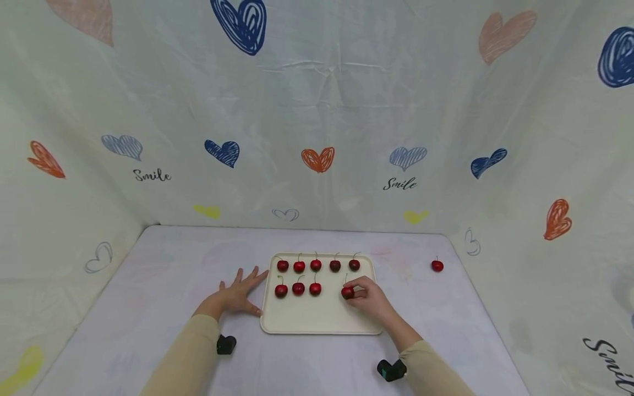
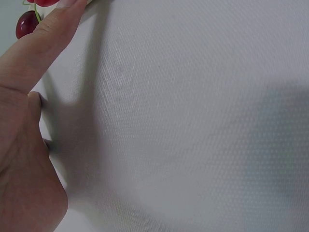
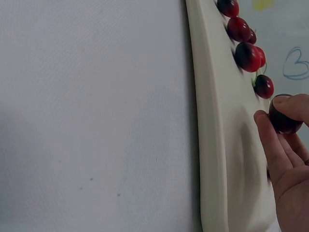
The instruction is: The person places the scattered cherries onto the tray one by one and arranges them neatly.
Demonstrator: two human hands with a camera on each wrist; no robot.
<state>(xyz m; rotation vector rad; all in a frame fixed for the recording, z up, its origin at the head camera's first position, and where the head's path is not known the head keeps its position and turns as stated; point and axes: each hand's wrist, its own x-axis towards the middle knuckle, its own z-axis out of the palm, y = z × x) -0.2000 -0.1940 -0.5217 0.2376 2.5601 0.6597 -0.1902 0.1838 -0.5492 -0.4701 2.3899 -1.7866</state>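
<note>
Over the right part of a cream tray (image 1: 317, 323), my right hand (image 1: 370, 300) pinches a dark red cherry (image 1: 348, 292) between thumb and fingers. The right wrist view shows this cherry (image 3: 285, 116) held above the tray's floor. On the tray, several cherries with stems stand in two rows: a back row, with a cherry (image 1: 316, 265) at its middle, and a shorter front row that ends at a cherry (image 1: 315, 289) left of my right hand. My left hand (image 1: 236, 296) has its fingers spread at the tray's left edge, thumb and a fingertip against the rim.
A single cherry (image 1: 437, 265) lies on the white table (image 1: 198, 258) to the right of the tray. Black wrist cameras (image 1: 226, 345) sit at both wrists. A pale curtain (image 1: 317, 110) printed with hearts surrounds the table at the back and sides.
</note>
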